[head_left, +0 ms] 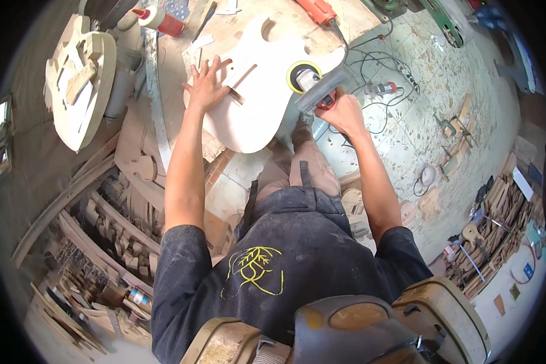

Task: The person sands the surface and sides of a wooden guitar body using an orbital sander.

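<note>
Wooden guitar body (pixel 259 109) lies on a workbench (pixel 358 24), left hand (pixel 208 87) spread over it, right hand (pixel 343 114) gripping a disc sander (pixel 308 80); speckled floor (pixel 431 121) beside.

Pale guitar body (pixel 258 121) on bench (pixel 355 21).
We note left hand (pixel 207 88) spread on body, right hand (pixel 344 114) gripping sander (pixel 310 81).

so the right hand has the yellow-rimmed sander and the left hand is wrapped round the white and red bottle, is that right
Not quite: the left hand isn't on the white and red bottle; the head view shows it spread on the pale guitar-shaped body. The right hand does hold the yellow-rimmed sander.
</note>
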Tool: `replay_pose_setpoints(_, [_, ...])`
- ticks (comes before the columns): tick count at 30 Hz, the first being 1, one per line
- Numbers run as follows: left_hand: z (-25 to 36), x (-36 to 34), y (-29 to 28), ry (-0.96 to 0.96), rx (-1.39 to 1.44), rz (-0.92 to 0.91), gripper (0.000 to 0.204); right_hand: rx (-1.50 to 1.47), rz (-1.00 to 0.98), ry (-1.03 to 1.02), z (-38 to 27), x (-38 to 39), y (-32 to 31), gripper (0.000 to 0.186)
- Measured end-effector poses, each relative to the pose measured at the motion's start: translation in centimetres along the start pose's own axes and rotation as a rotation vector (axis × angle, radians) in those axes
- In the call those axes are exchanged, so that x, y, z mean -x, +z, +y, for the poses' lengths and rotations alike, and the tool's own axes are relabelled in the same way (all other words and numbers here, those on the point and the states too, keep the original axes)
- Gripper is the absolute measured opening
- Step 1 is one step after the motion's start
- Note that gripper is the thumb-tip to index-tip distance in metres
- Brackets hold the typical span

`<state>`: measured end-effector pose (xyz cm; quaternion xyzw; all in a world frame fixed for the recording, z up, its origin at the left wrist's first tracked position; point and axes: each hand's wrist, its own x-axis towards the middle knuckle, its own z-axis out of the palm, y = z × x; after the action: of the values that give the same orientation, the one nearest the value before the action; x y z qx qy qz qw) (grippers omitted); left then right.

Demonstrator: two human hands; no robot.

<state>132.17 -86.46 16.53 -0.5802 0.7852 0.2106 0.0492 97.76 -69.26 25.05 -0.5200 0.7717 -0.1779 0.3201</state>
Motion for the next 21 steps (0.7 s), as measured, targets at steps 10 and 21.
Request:
replay_pose_setpoints(10, [0.1,0.1,0.2,0.001,-0.029,0.018,0.103,0.172,-0.496,-0.375,-0.8,-0.2,0.9,0.056])
replay_pose_setpoints(21, [0.0,-0.3,0.5,0.003,-0.049,0.011,0.103,0.125,-0.569,-0.365,2.2,2.7,-0.7,0.052])
